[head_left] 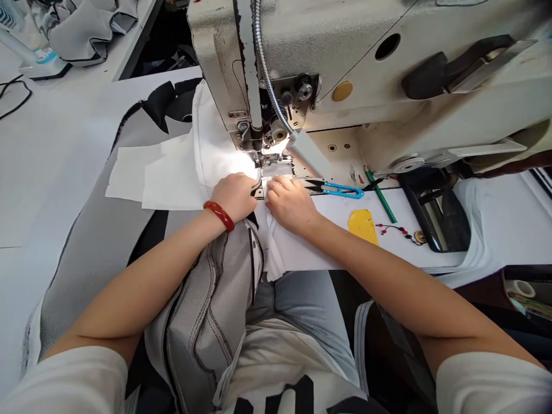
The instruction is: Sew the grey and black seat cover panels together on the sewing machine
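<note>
Just in front of the presser foot (273, 161) of a sewing machine (371, 63), my two hands work close together. My left hand (235, 198), with a red bangle at its wrist, is closed on the edge of a grey fabric bag (215, 299) that hangs over my lap. Its fingertips are partly hidden. My right hand (291, 204) has its fingers curled on a white fabric strip (272, 247) which drops over the table edge. White fabric pieces (172, 175) lie on the grey material left of the needle, under the lamp light.
Blue-handled thread snips (342, 190) lie right of my right hand, near a green pencil (382, 198), a yellow piece (363, 226), a beaded string (401, 231) and a black tray (440, 213). Grey fabric (81, 31) is heaped at the upper left.
</note>
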Available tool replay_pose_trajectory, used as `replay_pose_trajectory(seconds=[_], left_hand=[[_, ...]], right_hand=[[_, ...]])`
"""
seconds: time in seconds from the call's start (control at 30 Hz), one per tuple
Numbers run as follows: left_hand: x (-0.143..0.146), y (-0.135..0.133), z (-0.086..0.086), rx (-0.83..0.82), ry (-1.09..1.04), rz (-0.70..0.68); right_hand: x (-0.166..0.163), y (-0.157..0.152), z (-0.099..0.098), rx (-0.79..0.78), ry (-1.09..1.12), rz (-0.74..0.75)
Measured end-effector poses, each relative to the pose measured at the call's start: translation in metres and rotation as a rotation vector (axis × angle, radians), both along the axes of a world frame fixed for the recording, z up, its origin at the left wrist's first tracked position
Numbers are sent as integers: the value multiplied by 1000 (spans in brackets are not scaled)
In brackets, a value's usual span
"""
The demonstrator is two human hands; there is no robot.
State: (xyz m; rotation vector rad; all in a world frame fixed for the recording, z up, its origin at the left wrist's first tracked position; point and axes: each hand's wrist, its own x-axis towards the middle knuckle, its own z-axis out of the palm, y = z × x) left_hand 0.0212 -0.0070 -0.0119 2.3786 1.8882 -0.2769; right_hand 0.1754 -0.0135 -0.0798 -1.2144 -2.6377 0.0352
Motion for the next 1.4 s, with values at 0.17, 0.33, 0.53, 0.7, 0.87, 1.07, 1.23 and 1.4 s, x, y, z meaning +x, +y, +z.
replay_pose_trajectory(seconds=[0.17,0.33,0.53,0.7,0.87,1.07,1.23,1.4], left_hand=[[-8,-2,6,40,-109,-3],[-5,-6,2,62,-102,13],[2,-9,-12,60,-58,40],[6,-12,-16,41,-6,29],[6,-14,-15,33,-12,34],[4,-13,-14,-5,-61,32],[2,-11,-19,20,-102,47],[3,-11,-22,24,-131,73]], right_hand=[[-7,5,3,12,-21,30],[-14,8,-1,-21,71,3],[-10,8,-3,-28,190,-24],[7,5,-8,0,239,-170],[1,9,-15,-80,313,-111],[-3,27,-16,-202,353,-25],[4,31,-17,-202,388,-48],[4,14,-14,-121,383,-246]])
